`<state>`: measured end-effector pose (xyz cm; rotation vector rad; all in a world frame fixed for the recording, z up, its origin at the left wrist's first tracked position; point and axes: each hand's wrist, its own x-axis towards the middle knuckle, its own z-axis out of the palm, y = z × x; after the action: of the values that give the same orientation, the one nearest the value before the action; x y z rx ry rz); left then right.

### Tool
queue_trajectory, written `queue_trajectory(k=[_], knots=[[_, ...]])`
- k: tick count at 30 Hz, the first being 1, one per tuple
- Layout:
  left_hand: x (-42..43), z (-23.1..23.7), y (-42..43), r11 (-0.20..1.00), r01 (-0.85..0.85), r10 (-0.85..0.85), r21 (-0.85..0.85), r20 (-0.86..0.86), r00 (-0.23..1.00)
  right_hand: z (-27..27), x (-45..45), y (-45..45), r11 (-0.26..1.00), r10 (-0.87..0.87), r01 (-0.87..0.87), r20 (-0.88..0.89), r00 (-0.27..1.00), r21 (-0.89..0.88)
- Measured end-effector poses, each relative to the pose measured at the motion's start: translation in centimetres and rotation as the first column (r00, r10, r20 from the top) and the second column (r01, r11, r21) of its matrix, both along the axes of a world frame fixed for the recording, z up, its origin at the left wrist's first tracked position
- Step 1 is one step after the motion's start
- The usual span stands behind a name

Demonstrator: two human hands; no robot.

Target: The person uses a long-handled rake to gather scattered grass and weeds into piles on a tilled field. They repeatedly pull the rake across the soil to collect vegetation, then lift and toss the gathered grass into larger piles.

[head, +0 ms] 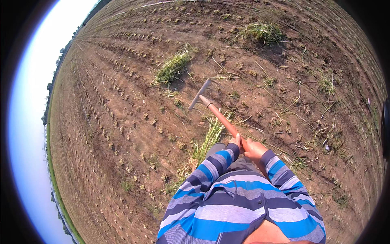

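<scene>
Both my hands grip the orange handle of a garden rake, close together in front of my waist. My left hand is wrapped around it slightly farther toward the head. Just behind it, my right hand closes on the same shaft. The grey rake head is out ahead over the soil, its tines partly blurred; whether they touch the ground, I cannot tell. Beyond the head lies a heap of cut green grass. A strip of long grass stalks lies beside my legs, partly hidden by my left sleeve.
Brown soil carries rows of small low plants running toward the horizon at left. Another grass heap lies farther off, upper right. Loose stalks are strewn to the right, with a small white scrap among them.
</scene>
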<state>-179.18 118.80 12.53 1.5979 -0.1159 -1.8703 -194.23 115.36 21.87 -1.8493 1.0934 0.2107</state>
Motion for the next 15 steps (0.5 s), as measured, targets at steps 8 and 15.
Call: queue_trajectory(k=[8,15], knots=[[8.0,-11.4,-8.1,0.9,-0.428,0.41,0.082,0.172,0.896,-1.3,-10.3,2.5,0.951,-0.252,0.241,0.033,0.967,0.193],[19.6,-16.3,-16.7,0.687,-0.639,0.597,0.346,0.232,0.768,10.2,-29.9,14.0,0.957,-0.196,0.283,-0.87,0.453,-0.068]])
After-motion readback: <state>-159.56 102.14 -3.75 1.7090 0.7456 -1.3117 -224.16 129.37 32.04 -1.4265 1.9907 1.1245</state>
